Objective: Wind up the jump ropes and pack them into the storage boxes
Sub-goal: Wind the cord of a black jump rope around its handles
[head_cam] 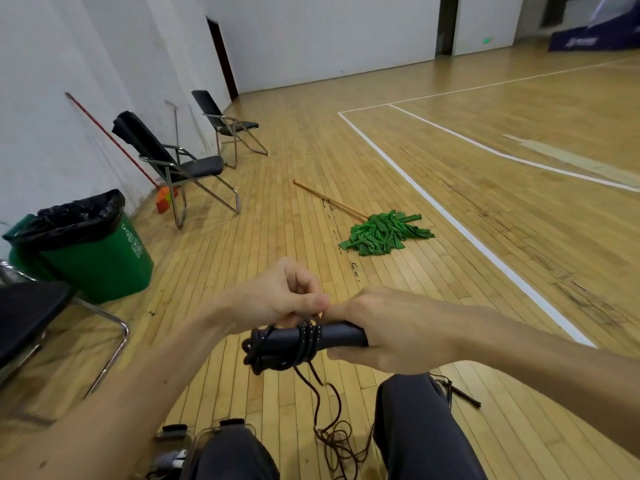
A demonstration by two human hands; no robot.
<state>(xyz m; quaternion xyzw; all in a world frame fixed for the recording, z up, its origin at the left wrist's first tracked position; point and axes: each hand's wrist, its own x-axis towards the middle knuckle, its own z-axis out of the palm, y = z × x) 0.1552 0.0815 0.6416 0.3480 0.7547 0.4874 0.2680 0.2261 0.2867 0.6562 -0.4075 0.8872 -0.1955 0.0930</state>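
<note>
Loose dark cord (333, 436) trailing to floor (221, 386), right hand (398, 332) grip closed round black handles (341, 336), left hand (285, 294) pinching wound cord

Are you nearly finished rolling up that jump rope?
Not yet. Done: a few turns of rope sit tight round the black handles. In hand: the right hand grips the handles while the left hand pinches the rope for another turn. Left: the loose rope heaped on the floor needs winding, then the bundle gets packed, likely in the clear box by the knee.

Indoor sports hall: wooden court floor (450, 98) with white boundary lines (450, 216), bare white walls (311, 36).
</note>
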